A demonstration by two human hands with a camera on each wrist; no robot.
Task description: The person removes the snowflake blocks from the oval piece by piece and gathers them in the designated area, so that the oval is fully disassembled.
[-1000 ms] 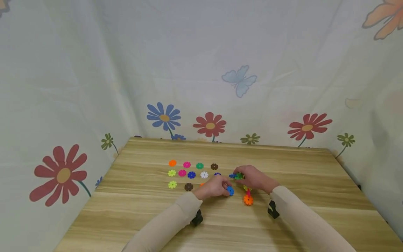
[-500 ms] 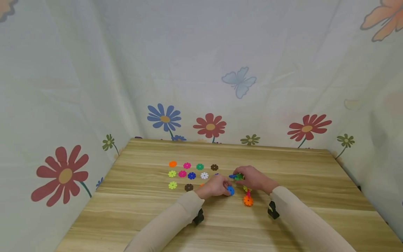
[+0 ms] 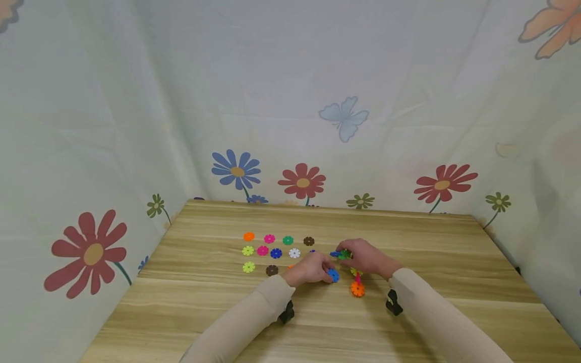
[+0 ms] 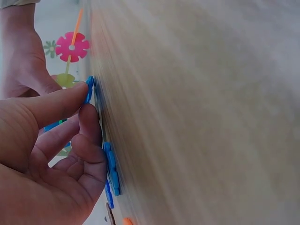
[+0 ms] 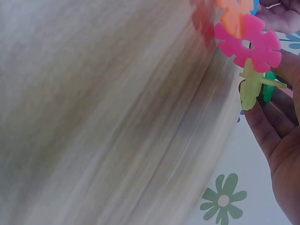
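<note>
My left hand (image 3: pixel 326 273) pinches a blue snowflake disc (image 3: pixel 333 275) between thumb and fingers, low against the wooden table (image 3: pixel 204 302). The left wrist view shows that blue disc (image 4: pixel 89 89) at the thumb tip and a second blue disc (image 4: pixel 111 168) lying under the curled fingers. My right hand (image 3: pixel 353 255) grips a joined cluster of discs (image 3: pixel 343 254) just to the right; its orange end (image 3: pixel 357 288) touches the table. In the right wrist view the cluster shows a pink disc (image 5: pixel 251 44), a yellow-green disc (image 5: pixel 251 84) and an orange disc (image 5: pixel 234 14) against the fingers (image 5: pixel 276 126).
Several loose discs lie in rows left of the hands, among them orange (image 3: pixel 248 236), green (image 3: pixel 288 240), white (image 3: pixel 294 252) and brown (image 3: pixel 272 269). A flower-printed cloth backdrop (image 3: pixel 345 116) surrounds the table on three sides.
Almost nothing differs: my left hand with the blue disc has crept very slightly to the right. The right hand and its cluster have stayed in place.
</note>
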